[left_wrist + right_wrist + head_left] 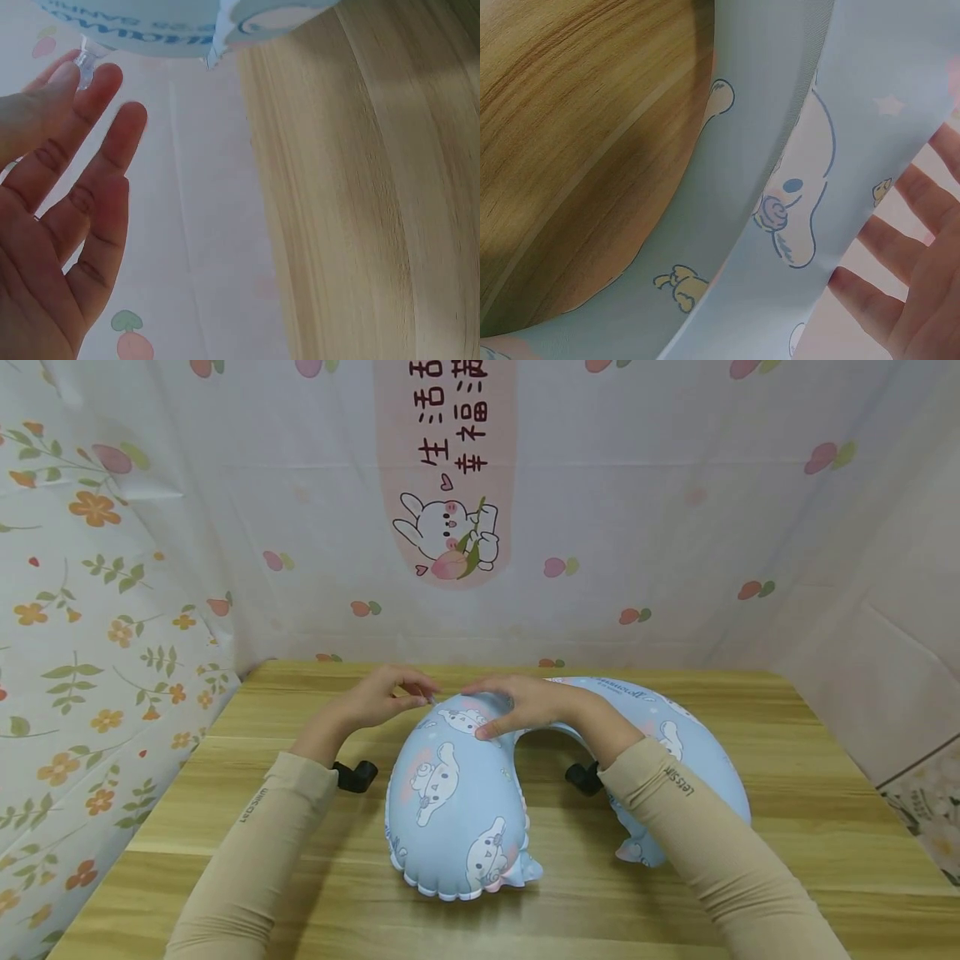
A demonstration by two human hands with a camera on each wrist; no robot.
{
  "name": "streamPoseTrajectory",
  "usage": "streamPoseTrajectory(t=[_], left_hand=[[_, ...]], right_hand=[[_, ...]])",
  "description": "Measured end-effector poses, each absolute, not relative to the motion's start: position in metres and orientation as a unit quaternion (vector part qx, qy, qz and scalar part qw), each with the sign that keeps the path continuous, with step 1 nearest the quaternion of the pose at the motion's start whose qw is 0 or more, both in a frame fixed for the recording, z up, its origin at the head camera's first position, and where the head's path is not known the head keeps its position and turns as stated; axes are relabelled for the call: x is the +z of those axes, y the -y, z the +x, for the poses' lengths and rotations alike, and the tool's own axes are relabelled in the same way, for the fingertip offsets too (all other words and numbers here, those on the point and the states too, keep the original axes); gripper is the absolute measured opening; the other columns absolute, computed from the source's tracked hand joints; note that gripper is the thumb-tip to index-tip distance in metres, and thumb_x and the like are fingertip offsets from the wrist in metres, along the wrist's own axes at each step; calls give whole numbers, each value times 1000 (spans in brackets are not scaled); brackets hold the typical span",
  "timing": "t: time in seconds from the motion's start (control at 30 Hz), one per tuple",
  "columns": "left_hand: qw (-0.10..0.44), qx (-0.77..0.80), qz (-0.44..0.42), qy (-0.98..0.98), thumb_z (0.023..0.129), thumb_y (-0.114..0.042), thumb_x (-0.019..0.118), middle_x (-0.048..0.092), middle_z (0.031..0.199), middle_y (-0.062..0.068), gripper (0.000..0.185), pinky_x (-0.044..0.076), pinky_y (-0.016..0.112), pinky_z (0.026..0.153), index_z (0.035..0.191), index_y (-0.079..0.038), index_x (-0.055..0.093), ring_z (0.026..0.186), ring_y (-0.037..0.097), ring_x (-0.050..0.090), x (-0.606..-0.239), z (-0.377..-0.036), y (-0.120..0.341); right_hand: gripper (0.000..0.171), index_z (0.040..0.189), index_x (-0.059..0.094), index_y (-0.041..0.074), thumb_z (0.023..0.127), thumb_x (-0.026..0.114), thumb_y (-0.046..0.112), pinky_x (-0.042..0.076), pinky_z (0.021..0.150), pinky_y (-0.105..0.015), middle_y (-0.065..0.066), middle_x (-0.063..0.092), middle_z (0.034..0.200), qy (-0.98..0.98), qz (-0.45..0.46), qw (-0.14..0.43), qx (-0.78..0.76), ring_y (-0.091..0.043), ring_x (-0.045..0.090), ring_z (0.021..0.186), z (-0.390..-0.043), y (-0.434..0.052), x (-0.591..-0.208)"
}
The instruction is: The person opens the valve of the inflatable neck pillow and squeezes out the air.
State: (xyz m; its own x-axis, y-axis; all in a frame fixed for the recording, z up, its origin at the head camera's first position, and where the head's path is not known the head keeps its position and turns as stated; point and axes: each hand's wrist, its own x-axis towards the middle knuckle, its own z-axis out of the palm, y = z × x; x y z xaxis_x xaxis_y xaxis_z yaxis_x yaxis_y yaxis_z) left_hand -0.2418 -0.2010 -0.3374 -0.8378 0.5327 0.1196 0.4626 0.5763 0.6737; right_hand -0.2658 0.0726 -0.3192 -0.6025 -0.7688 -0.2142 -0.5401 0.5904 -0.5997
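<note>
A light-blue inflated U-shaped neck pillow (457,793) printed with white long-eared characters lies on the wooden table (810,777). At its far left edge my left hand (382,697) pinches a small clear air valve (86,69) between thumb and fingertips. The other fingers of that hand (71,195) are spread and touch nothing. Across the upper part of the pillow rests my right hand (525,703), thumb on top and fingers over the far side. In the right wrist view its spread fingers (889,247) touch the pillow's (780,225) outer edge.
A white patterned cloth (300,527) hangs behind the table, with a floral cloth (97,635) on the left. Black wrist mounts (356,775) show under the sleeves. The pillow's right arm (705,752) is partly behind my right forearm.
</note>
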Motion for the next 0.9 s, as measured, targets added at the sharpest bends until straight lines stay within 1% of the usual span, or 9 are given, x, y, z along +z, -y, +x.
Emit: streamPoseTrajectory(t=[0.13, 0.37, 0.6, 0.73, 0.9], left_hand=[[55, 380, 280, -880, 95, 1, 62, 73, 105, 13, 22, 54, 46, 91, 115, 2, 69, 99, 27, 67, -337, -242, 199], [52, 393, 280, -874, 93, 2, 64, 72, 101, 14, 17, 55, 37, 86, 109, 2, 69, 94, 27, 68, -342, -244, 200], [67, 419, 273, -863, 92, 3, 65, 72, 102, 15, 19, 54, 46, 90, 110, 5, 67, 95, 27, 67, -346, -243, 202], [72, 428, 257, -864, 91, 3, 66, 72, 100, 16, 18, 55, 46, 90, 110, 6, 67, 95, 27, 68, -347, -242, 201], [80, 449, 223, -862, 90, 4, 68, 74, 95, 17, 13, 59, 36, 85, 103, 5, 67, 90, 28, 72, -347, -242, 199]], right_hand=[[75, 152, 42, 21, 88, 73, 43, 26, 120, -56, -6, 36, 160, -858, -382, 234, -250, -29, 30, 149, -266, -72, -320], [76, 152, 41, 20, 88, 73, 44, 25, 121, -57, -7, 34, 161, -856, -381, 238, -254, -30, 29, 149, -264, -74, -319], [76, 153, 39, 19, 89, 72, 42, 25, 121, -56, -7, 33, 161, -853, -386, 244, -253, -30, 28, 150, -263, -73, -319], [75, 153, 40, 20, 89, 72, 42, 25, 121, -56, -7, 33, 161, -854, -384, 244, -254, -30, 28, 150, -263, -73, -319], [75, 153, 40, 19, 89, 72, 42, 24, 121, -56, -7, 33, 161, -855, -384, 242, -250, -30, 28, 150, -263, -73, -319]])
